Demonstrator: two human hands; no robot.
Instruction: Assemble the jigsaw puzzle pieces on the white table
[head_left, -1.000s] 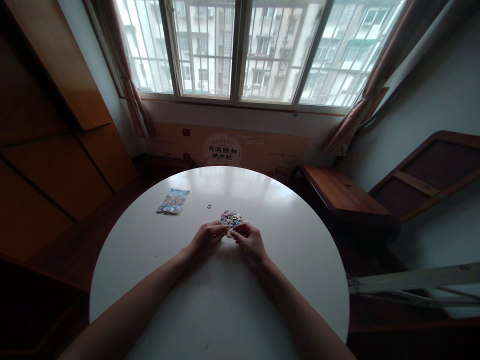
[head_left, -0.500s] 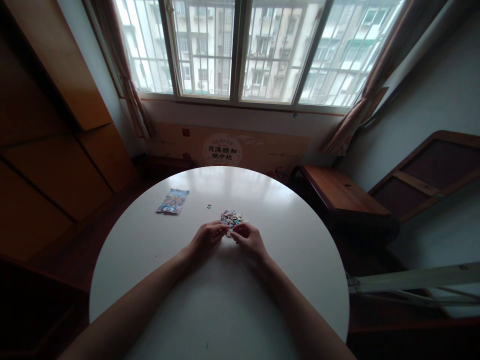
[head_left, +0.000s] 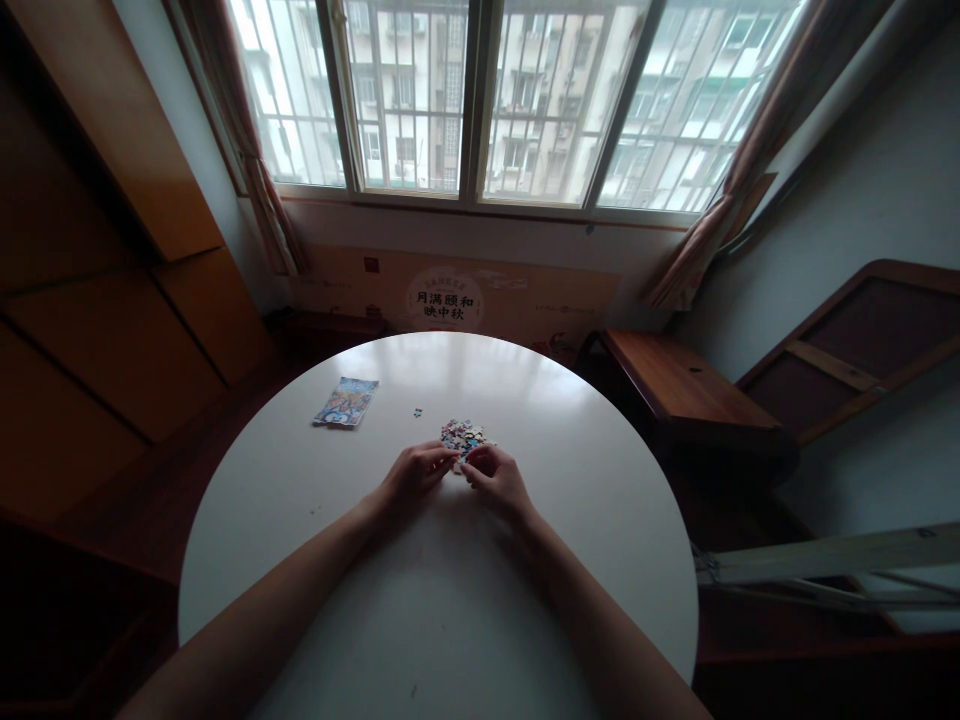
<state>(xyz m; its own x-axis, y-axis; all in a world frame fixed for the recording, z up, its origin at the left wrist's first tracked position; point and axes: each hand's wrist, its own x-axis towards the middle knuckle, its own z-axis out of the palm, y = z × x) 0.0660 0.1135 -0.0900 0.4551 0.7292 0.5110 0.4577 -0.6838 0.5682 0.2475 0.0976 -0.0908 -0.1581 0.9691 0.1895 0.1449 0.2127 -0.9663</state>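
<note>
A small heap of colourful jigsaw pieces lies near the middle of a round white table. My left hand and my right hand rest on the table just in front of the heap, fingertips meeting at its near edge. Both hands have their fingers curled into a pinch on small pieces there; the exact pieces are too small to make out. One loose piece lies apart to the left of the heap.
A colourful printed packet lies flat at the table's far left. A wooden side table stands to the right, a leaning wooden frame beyond it. Wooden cabinets fill the left wall. Barred windows lie ahead.
My right hand has crept slightly to the left toward my left hand. Otherwise the hands and the pieces stay where they were.
</note>
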